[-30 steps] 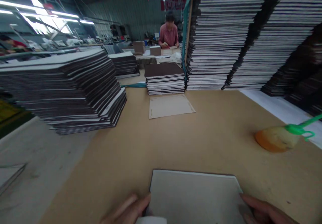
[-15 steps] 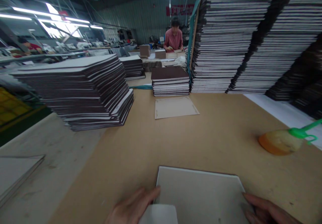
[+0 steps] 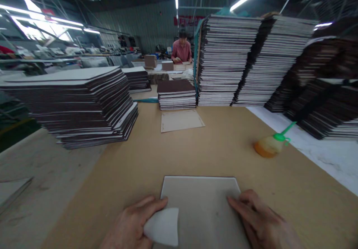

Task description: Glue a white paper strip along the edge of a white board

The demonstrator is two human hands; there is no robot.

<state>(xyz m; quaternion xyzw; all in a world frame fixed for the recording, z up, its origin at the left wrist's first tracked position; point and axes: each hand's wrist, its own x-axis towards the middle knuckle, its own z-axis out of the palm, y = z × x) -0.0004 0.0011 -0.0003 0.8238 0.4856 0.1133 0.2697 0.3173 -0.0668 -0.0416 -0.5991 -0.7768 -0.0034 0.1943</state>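
Note:
A grey board lies flat on the brown table right in front of me. My left hand rests at the board's left edge and grips a small white cloth pad that lies on the board. My right hand presses flat on the board's right side, fingers spread. A glue bottle with a green nozzle lies on its side to the right, well beyond my right hand.
A low wide stack of dark boards stands at left, tall stacks at back right, more at far right. A short stack and a loose sheet lie mid-table. A person in a pink shirt works far behind.
The view has pulled back and shows more of my hands. My right hand slid from the board's right edge onto its surface, and the white pad in my left hand moved further onto the board.

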